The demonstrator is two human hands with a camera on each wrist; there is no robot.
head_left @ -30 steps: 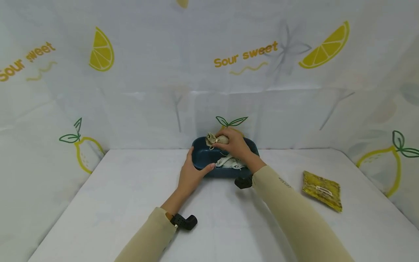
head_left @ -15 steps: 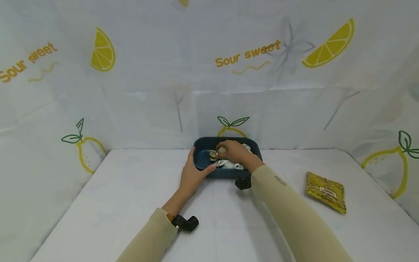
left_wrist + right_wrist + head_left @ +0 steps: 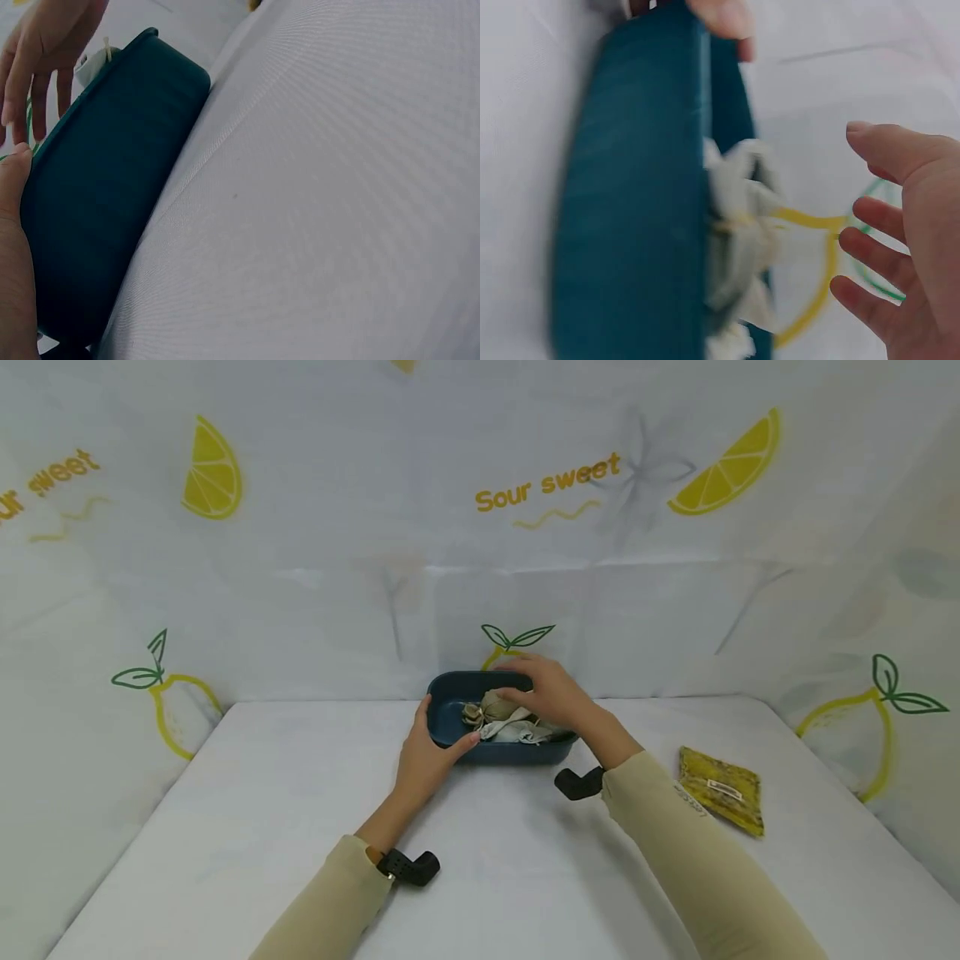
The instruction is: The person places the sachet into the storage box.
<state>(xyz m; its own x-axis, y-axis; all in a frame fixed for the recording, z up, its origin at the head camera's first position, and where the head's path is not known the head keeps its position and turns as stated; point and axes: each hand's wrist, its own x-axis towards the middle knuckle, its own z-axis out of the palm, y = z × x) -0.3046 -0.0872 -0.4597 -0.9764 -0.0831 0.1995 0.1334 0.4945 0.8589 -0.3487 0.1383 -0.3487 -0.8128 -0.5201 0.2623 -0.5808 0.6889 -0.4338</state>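
A dark teal rectangular bin (image 3: pixel 510 754) stands against the back cloth. My left hand (image 3: pixel 426 758) holds its left end, thumb over the front rim and fingers along the side. Inside the bin lies a beige drawstring pouch (image 3: pixel 495 707), its gathered neck pointing left. White crumpled cloth pouches (image 3: pixel 521 729) lie in front of it. My right hand (image 3: pixel 553 695) hovers above the bin's right part, apart from the pouch and holding nothing. In the right wrist view its fingers (image 3: pixel 877 251) are spread and loosely bent, beside the cloth pouches (image 3: pixel 742 232) showing over the rim.
A flat yellow patterned packet (image 3: pixel 722 790) lies on the white table (image 3: pixel 480 877) to the right of my right forearm. A white cloth (image 3: pixel 315 627) printed with lemons hangs right behind the bin. Each wrist wears a small black camera (image 3: pixel 409 867).
The right hand has lowered the beige pouch into the bin, let it go and risen off it to the right. The left hand keeps its hold on the bin.
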